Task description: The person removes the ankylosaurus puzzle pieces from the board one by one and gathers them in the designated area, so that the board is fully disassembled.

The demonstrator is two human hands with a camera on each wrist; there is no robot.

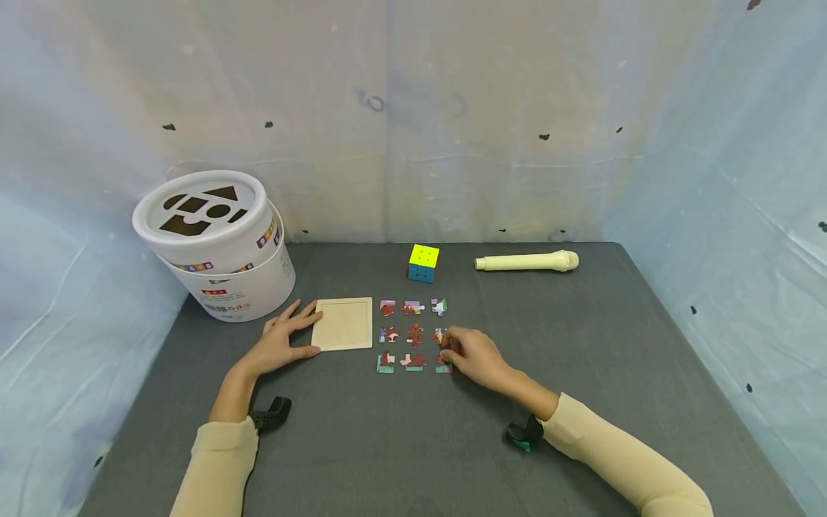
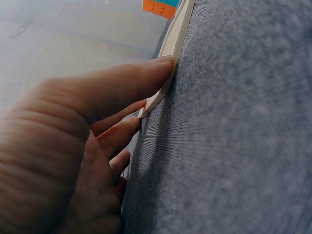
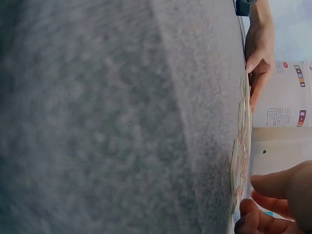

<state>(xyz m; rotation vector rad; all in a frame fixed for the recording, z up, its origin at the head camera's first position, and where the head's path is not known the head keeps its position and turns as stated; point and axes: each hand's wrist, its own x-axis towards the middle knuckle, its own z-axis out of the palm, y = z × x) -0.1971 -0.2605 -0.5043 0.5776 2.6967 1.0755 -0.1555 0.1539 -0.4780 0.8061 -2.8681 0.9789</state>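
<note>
A shallow, pale wooden puzzle tray (image 1: 342, 324) lies flat on the dark tabletop. My left hand (image 1: 278, 346) rests at its left side, fingers spread and fairly straight; in the left wrist view the thumb (image 2: 158, 73) touches the rim. Right of the tray, jigsaw pieces (image 1: 414, 334) with a brown figure are laid out apart in three rows of three. My right hand (image 1: 477, 355) hovers at the right column, its bent fingertips over the middle and near pieces there. Thumb and forefinger stand apart in the right wrist view, with no piece visible between them.
At the back left stands a white bucket (image 1: 261, 291) with a shape-sorter lid (image 1: 235, 215). A cube puzzle (image 1: 423, 263) with a yellow top sits behind the pieces. A cream toy microphone (image 1: 526, 261) lies at the back right. Pale sheeting (image 1: 452, 179) hangs around the table.
</note>
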